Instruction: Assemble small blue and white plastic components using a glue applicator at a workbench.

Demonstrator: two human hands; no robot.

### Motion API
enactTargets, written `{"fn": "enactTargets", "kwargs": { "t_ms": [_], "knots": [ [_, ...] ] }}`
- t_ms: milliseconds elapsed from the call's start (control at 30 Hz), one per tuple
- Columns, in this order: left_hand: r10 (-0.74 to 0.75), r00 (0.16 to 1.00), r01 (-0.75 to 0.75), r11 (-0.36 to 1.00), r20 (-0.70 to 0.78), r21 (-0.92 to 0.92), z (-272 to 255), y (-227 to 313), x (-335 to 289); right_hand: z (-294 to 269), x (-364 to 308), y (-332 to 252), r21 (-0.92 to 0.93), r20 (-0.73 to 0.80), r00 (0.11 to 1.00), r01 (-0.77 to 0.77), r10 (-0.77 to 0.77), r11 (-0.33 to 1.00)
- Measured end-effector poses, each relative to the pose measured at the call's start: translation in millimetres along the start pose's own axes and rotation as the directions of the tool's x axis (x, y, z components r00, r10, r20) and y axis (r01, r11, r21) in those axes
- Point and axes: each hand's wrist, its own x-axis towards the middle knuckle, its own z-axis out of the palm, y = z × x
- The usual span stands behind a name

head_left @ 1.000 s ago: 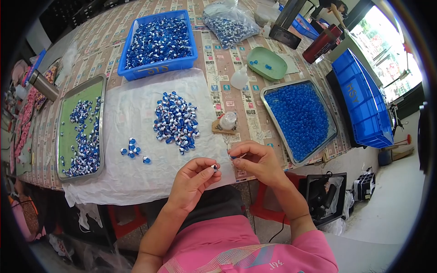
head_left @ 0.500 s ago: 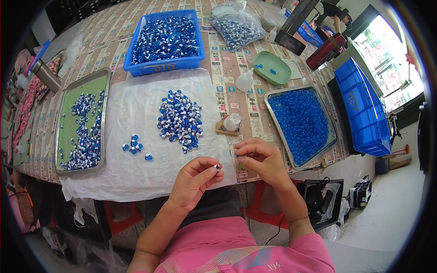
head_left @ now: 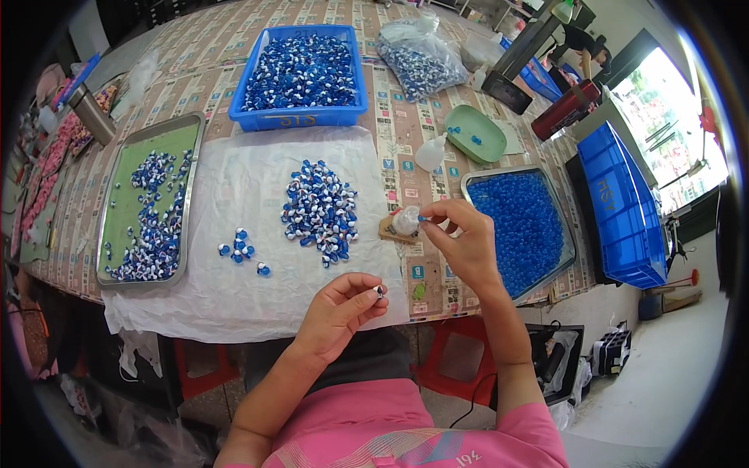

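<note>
Close to the table's front edge, my left hand [head_left: 334, 318] is closed, pinching a small white-and-dark piece [head_left: 379, 292] between thumb and fingertips. My right hand [head_left: 471, 248] pinches a tiny blue bead [head_left: 422, 219] right beside a small whitish translucent container [head_left: 406, 221]; I cannot tell whether the bead touches it. That container rests on a wooden block [head_left: 388, 228]. Left of it, on white paper [head_left: 234, 304], lies a pile of blue-and-white pieces [head_left: 318, 209], with a few more [head_left: 239, 246] apart from it. A metal tray of blue beads [head_left: 515, 222] stands behind my right hand.
At the left lies a metal-rimmed tray [head_left: 129, 207] of blue-and-white pieces. Farther back are a full blue bin [head_left: 300, 120], a filled plastic bag [head_left: 421, 58], a white squeeze bottle [head_left: 430, 154] and a green dish [head_left: 491, 144]. A blue crate [head_left: 620, 207] and red flask [head_left: 566, 109] stand right.
My right hand has moved forward, away from my left hand, and brought the blue bead up to the small container. My left hand still holds its piece; the whole view has shifted slightly.
</note>
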Motion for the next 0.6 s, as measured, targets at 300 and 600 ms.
{"fn": "enactTargets", "kwargs": {
  "t_ms": [300, 600],
  "knots": [
    [0.014, 0.999, -0.013, 0.999, 0.039, -0.042, -8, 6, -7, 13, 12, -1, -0.087, 0.035, 0.996, 0.084, -0.081, 0.993],
    [0.014, 0.999, -0.013, 0.999, 0.039, -0.043, -11, 8, -7, 10, 1, -17, -0.021, 0.022, 0.997, 0.07, -0.069, 0.997]
  ]
}}
